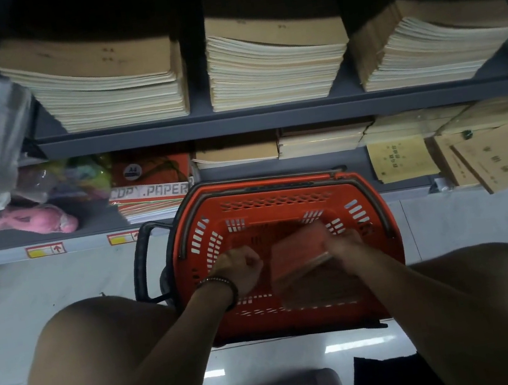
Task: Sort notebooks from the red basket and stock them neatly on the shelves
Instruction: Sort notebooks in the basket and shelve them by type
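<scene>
Dim shop aisle with a pale glossy floor [62, 287]; grey metal shelves [268, 117] carry three tall stacks of tan-covered notebooks [275, 57] on the upper level and lower stacks, copy paper packs [153, 190] and a pink soft toy [49, 219] beneath. The red basket [201, 243] stands on the floor against the lower shelf, between the seated person's bare knees. Inside it, the right hand [346, 244] grips a tilted, blurred bundle of red-covered notebooks [297, 251] at its right edge, fingers curled around it; more notebooks lie flat below. The left hand [240, 266], a beaded bracelet [220, 283] at the wrist, is loosely fisted just left of the bundle, apparently not touching it. The far half of the basket floor is bare; the handles are folded outward, leaving the opening unobstructed.
</scene>
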### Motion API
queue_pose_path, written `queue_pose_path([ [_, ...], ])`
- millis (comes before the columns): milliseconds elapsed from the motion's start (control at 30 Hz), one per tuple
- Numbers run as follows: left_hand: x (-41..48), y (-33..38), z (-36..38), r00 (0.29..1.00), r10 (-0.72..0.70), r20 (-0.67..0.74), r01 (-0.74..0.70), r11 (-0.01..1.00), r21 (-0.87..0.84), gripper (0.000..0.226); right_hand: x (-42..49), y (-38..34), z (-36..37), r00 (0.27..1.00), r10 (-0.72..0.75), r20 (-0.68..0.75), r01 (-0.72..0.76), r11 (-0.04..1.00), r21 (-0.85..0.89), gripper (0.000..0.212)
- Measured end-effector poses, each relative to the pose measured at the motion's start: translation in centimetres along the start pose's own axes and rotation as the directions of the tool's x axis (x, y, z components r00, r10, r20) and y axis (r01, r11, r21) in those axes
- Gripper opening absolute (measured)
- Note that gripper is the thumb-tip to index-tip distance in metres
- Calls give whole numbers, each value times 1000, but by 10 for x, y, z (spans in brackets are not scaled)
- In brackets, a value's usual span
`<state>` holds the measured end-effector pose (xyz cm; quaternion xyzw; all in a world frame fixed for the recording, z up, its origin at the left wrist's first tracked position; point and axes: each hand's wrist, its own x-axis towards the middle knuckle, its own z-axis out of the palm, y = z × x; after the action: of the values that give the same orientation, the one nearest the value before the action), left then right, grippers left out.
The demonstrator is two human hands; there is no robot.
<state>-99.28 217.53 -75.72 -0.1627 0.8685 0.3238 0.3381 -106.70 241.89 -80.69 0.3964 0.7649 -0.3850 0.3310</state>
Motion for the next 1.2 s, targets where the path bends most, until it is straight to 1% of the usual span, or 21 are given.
queue_pose_path([
  [67, -3, -2, -5, 997, -81, 7, 82, 994, -78, 25, -21, -7, -3, 999, -30, 39, 26, 994, 102, 30],
  [133, -11, -2, -11, 988, -151, 13, 150, 966, -209, 30, -51, -15, -11, 987, -29, 155, -10, 970, 242, 20],
  [200, -22, -3, -14, 975, -221, 24, 216, 914, -343, 39, -82, -19, -21, 970, -75, 230, 4, 956, 294, 13],
  [233, -28, -2, -13, 960, -274, 59, 271, 852, -449, 47, -97, -19, -26, 960, -107, 257, 18, 945, 325, 13],
  [300, -47, 3, -17, 906, -323, 272, 417, 583, -697, 50, -126, -16, -34, 941, -169, 293, 36, 911, 411, 14],
  [367, -68, 4, -31, 880, -185, 437, 474, 317, -822, 45, -151, -9, -43, 910, -255, 327, 60, 861, 505, 14],
  [433, -91, 2, -48, 911, -14, 413, 411, 144, -900, 38, -173, -2, -50, 871, -347, 347, 87, 805, 587, 21],
  [500, -117, 6, -56, 942, 99, 321, 319, 31, -947, 37, -192, 2, -58, 823, -447, 350, 129, 748, 651, 29],
  [567, -139, 13, -52, 974, 175, 143, 160, -85, -983, 34, -210, 4, -64, 761, -547, 348, 194, 705, 682, 32],
  [633, -155, 20, -51, 986, 158, -54, -24, -189, -982, 32, -226, 4, -67, 718, -607, 341, 229, 669, 707, 34],
  [667, -163, 23, -55, 983, 140, -115, -82, -219, -972, 29, -234, 3, -67, 702, -629, 335, 246, 655, 714, 34],
  [733, -177, 29, -64, 973, 115, -199, -172, -214, -962, 27, -252, 1, -66, 685, -671, 285, 323, 630, 706, 31],
  [833, -203, 26, -77, 941, 95, -325, -313, -124, -942, 34, -278, -2, -70, 689, -720, 82, 519, 569, 637, 24],
  [933, -226, 17, -87, 905, 87, -417, -416, -33, -909, 37, -316, -11, -88, 625, -776, -86, 646, 452, 615, 26],
  [967, -233, 14, -89, 896, 73, -437, -437, -12, -899, 39, -330, -15, -95, 583, -804, -118, 674, 397, 623, 29],
  [1000, -238, 11, -91, 889, 64, -454, -454, -1, -891, 40, -344, -18, -100, 506, -847, -164, 740, 329, 586, 32],
  [1067, -248, 12, -95, 876, 68, -478, -478, -24, -878, 40, -372, -22, -106, 261, -933, -248, 924, 167, 344, 29],
  [1100, -254, 15, -97, 869, 81, -487, -485, -48, -873, 39, -384, -24, -104, 145, -959, -242, 971, 91, 221, 28],
  [1133, -259, 20, -101, 861, 96, -500, -495, -71, -866, 38, -394, -25, -99, 55, -984, -169, 990, 32, 140, 32],
  [1167, -263, 26, -105, 849, 113, -516, -508, -91, -857, 37, -400, -26, -91, -11, -999, -34, 1000, -12, 22, 38],
  [1200, -267, 32, -109, 836, 128, -534, -523, -111, -845, 36, -406, -27, -81, -55, -986, 160, 985, -80, -152, 47],
])
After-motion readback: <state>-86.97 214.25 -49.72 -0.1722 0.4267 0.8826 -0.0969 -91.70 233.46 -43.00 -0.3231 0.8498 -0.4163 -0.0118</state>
